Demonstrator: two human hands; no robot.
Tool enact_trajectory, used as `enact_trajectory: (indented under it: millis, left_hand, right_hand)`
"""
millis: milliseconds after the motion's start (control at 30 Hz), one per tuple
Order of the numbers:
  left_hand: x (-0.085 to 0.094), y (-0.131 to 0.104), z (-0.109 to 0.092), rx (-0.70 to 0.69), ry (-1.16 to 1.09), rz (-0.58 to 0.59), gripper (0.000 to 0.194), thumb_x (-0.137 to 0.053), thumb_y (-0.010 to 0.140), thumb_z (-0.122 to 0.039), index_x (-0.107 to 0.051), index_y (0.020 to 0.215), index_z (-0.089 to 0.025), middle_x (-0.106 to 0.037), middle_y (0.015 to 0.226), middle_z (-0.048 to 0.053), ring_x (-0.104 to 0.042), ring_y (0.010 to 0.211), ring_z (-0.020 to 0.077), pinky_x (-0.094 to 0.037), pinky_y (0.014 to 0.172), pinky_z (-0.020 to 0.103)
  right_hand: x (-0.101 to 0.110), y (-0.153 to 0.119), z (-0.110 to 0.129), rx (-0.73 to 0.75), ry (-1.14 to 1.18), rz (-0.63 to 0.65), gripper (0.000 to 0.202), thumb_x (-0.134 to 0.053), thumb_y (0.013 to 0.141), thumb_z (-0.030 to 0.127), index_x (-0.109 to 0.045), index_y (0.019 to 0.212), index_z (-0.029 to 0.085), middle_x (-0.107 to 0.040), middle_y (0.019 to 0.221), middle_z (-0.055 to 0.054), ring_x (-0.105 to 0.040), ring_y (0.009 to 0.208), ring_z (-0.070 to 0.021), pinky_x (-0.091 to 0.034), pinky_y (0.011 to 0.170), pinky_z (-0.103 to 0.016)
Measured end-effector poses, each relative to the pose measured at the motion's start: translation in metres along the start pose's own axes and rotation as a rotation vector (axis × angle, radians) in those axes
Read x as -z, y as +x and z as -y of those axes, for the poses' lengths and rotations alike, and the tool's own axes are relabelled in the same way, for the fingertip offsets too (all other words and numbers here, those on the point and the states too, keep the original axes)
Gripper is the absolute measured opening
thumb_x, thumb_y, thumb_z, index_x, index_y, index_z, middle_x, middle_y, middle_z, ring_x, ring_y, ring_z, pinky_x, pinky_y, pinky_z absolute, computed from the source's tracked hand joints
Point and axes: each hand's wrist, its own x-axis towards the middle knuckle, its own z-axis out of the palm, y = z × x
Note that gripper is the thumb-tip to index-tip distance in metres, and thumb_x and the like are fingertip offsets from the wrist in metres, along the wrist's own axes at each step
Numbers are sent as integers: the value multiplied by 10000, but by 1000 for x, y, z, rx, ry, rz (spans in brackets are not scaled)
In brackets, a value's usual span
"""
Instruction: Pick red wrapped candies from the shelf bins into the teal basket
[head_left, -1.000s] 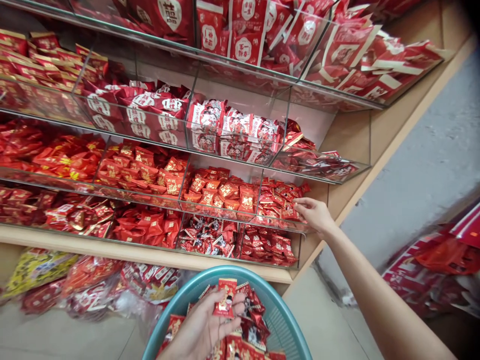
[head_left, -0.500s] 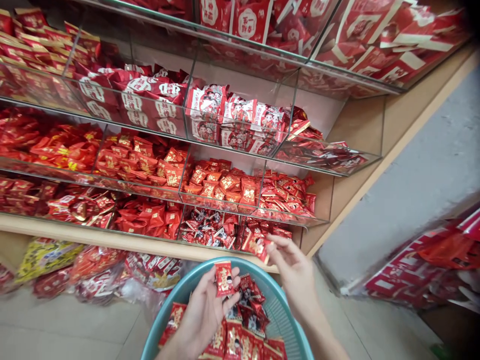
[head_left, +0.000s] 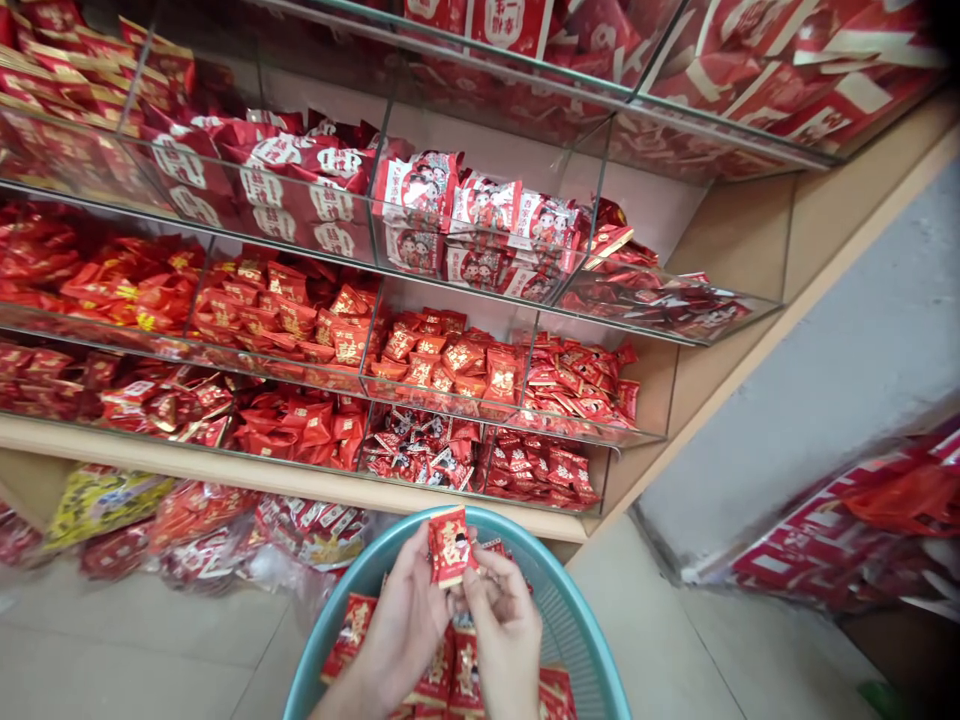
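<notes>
Over a teal plastic basket (head_left: 559, 570), my two hands meet at a small red wrapped packet (head_left: 450, 548) with gold lettering and a little figure printed on it. My left hand (head_left: 405, 620) holds it from the left, its fingers partly hidden behind. At the packet's lower right edge, the thumb and fingers of my right hand (head_left: 508, 625) pinch it. Whether a second packet lies behind the front one, I cannot tell. Beneath my hands, several similar red packets (head_left: 349, 635) lie in the basket, partly covered by my wrists.
A wooden shelf unit (head_left: 487, 508) with clear divided bins full of red packets (head_left: 540, 468) rises just beyond the basket. Bagged goods (head_left: 202, 520) sit on the tiled floor (head_left: 142, 640) under it. To the right are a grey wall (head_left: 817, 370) and more red bags (head_left: 810, 530).
My right hand has moved left and down from the lowest right bin, bringing a red packet to my left hand. Both hands are now together, and the view has shifted slightly.
</notes>
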Motion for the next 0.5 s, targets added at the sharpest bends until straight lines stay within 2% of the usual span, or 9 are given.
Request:
enact_trajectory:
  millis: [133, 333, 500]
  left_hand:
    - [2, -1, 2, 36, 22, -41, 350, -514, 875, -371, -565, 1139, -148, -655, 1095, 93, -615, 1007, 215, -469, 903, 322]
    - [0, -1, 4, -8, 92, -174, 225, -655, 764, -142, -589, 979, -154, -666, 1077, 91, -637, 981, 231, -502, 873, 339]
    - [2, 1, 6, -17, 90, -192, 248, -656, 771, -126, -572, 1004, -140, -654, 1102, 127, -613, 1037, 261, -503, 891, 379]
  right_hand:
    - [2, -5, -11, 21, -57, 30, 279, -668, 722, 418, -619, 902, 211, -666, 737, -27, -602, 648, -171, -503, 597, -288]
    - [-1, -11, -11, 73, -107, -22, 248, -650, 735, 421, -627, 882, 222, -672, 793, -37, -613, 716, -189, -498, 623, -289]
    - [20, 10, 5, 137, -249, 56, 288, -568, 802, 416, -606, 990, 200, -659, 821, -44, -595, 675, -167, -504, 623, -286]
